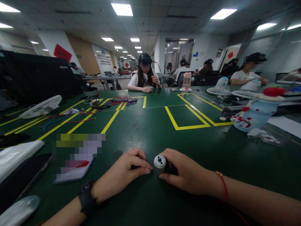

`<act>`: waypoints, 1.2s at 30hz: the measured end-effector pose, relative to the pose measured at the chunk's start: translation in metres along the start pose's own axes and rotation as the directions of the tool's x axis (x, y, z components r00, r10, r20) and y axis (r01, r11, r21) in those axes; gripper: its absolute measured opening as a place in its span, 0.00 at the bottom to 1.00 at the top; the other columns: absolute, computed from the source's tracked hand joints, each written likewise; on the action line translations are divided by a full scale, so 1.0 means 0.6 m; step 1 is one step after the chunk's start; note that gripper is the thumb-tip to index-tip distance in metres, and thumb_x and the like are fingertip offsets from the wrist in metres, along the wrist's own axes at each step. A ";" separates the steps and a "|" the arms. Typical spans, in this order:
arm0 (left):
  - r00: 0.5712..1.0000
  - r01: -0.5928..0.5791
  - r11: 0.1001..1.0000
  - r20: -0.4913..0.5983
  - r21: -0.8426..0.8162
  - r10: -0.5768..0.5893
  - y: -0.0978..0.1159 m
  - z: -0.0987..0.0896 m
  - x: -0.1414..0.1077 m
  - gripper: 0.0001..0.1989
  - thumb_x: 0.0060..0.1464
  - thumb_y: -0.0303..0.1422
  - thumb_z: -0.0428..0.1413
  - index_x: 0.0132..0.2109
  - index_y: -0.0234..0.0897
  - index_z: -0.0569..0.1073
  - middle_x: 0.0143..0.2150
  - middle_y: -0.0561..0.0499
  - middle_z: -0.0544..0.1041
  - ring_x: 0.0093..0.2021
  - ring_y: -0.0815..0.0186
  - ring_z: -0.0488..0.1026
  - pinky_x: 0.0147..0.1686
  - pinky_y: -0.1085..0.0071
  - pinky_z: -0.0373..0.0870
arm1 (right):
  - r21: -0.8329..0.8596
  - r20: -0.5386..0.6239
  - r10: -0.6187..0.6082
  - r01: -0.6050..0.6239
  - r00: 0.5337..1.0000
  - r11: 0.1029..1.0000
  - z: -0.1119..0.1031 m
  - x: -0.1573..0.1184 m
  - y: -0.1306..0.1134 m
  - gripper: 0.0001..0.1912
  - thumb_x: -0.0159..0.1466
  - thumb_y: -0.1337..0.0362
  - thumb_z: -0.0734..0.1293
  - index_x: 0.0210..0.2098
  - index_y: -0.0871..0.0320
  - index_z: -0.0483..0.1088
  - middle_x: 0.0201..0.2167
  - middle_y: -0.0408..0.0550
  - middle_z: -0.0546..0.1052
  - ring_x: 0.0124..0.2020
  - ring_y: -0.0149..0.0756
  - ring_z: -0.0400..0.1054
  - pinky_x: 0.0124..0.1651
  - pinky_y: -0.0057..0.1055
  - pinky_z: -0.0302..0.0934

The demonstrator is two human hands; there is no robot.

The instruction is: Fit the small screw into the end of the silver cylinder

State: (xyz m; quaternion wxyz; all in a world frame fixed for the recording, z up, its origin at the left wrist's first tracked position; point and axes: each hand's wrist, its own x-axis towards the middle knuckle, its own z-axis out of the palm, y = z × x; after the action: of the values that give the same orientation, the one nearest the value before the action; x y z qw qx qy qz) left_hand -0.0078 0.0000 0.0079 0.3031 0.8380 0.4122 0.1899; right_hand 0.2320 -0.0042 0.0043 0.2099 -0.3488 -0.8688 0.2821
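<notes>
Just one metal cylinder in the right hand.

The room is a long office under a pale, panelled ceiling, where many rectangular lights are shining, and their rows become small toward the far end. On the left there is a brown wall panel, and next to it a white signboard with dark writing. A red paper hangs tilted near this panel. In the back, a metal-framed glass door is set into the white wall. At the right side, a glassy surface reflects the light. Grey desks and a dark chair stand behind the green tabletop, which is marked with yellow lines.
</notes>
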 end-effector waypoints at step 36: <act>0.971 0.161 0.970 -0.145 -0.181 -0.188 -0.008 -0.008 -0.002 0.09 0.60 0.28 0.47 0.42 0.39 0.72 0.39 0.52 0.75 0.40 0.63 0.72 0.43 0.65 0.68 | 0.011 -0.001 0.001 -0.001 1.000 1.000 -0.003 -0.002 -0.003 0.15 0.59 0.67 0.69 0.46 0.57 0.67 0.40 0.47 0.70 0.38 0.37 0.63 0.41 0.34 0.58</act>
State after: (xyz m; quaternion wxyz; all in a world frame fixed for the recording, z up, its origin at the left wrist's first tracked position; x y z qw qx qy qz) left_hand -0.0141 0.0031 0.0084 0.3539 0.7517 0.4902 0.2635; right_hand 0.2331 -0.0057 0.0065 0.2123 -0.3483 -0.8668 0.2868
